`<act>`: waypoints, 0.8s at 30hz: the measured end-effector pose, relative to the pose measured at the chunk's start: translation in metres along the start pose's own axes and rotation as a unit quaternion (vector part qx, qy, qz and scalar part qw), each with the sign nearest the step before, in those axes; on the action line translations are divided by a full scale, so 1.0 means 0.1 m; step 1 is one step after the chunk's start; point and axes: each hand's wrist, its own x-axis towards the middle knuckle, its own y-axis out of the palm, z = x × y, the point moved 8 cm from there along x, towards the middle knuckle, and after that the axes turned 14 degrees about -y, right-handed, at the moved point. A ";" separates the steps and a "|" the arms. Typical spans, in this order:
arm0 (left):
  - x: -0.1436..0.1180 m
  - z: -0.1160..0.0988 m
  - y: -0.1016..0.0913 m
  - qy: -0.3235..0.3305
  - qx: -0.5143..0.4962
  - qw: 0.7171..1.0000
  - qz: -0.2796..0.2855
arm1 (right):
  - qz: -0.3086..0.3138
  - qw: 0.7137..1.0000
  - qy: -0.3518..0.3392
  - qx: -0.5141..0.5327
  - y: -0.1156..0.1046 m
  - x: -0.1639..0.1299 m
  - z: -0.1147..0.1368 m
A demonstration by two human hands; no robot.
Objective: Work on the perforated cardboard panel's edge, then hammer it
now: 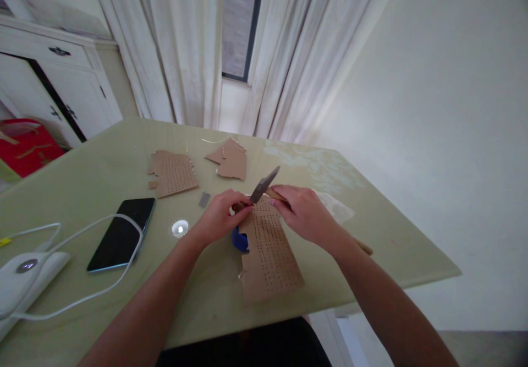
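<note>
Fingers of my left hand are pinched shut on the top edge of a long brown cardboard strip punched with rows of small holes, right at its upper left corner; can't tell if something small sits between thumb & forefinger there. Right hand is curled closed round the wooden handle of a small hammer w/ a dark grey metal head, head tilted up & to the left, poised just above the pinched spot, not touching the strip as far as I can see. Strip lies flat on the pale green table, near the front edge, running away from my hands toward me. A blue object peeks out from under the strip's left side, mostly hidden. Left of that: a small round white disc, then a black smartphone w/ a white cable looped over it. Two more pieces of perforated brown cardboard lie further back, well apart from my hands.
</note>
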 end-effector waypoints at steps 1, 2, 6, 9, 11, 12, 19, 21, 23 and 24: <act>0.00 0.00 0.00 -0.001 0.000 1.000 -0.001 | -0.015 1.000 0.005 -0.004 -0.03 0.00 0.00; 0.00 0.00 -0.01 -0.001 0.000 1.000 -0.002 | -0.039 0.999 0.013 -0.011 -0.09 -0.01 -0.01; 0.00 0.00 -0.01 -0.001 0.000 1.000 -0.001 | -0.093 0.995 0.030 -0.031 -0.21 -0.01 -0.02; -0.01 -0.02 -0.01 0.014 0.003 1.000 0.005 | -0.006 1.000 0.006 -0.011 -0.01 0.02 0.01; -0.01 -0.04 -0.02 0.025 0.008 1.000 0.005 | 0.018 1.000 0.003 -0.005 0.05 0.03 0.01; -0.01 -0.03 -0.02 0.027 0.012 1.000 0.003 | 0.007 1.000 0.005 -0.011 0.03 0.03 0.00; -0.03 -0.02 0.02 0.057 0.037 0.998 -0.004 | -0.012 0.998 -0.008 -0.053 0.01 0.00 0.01; -0.03 -0.02 0.03 0.062 0.038 0.997 -0.005 | 0.007 0.998 -0.007 -0.057 0.05 -0.02 0.01; -0.02 -0.01 0.04 0.059 0.037 0.998 -0.004 | -0.029 0.998 -0.004 -0.063 -0.02 -0.03 0.01; -0.02 -0.01 0.04 0.057 0.037 0.998 -0.004 | -0.057 0.996 -0.002 -0.066 -0.08 -0.03 0.01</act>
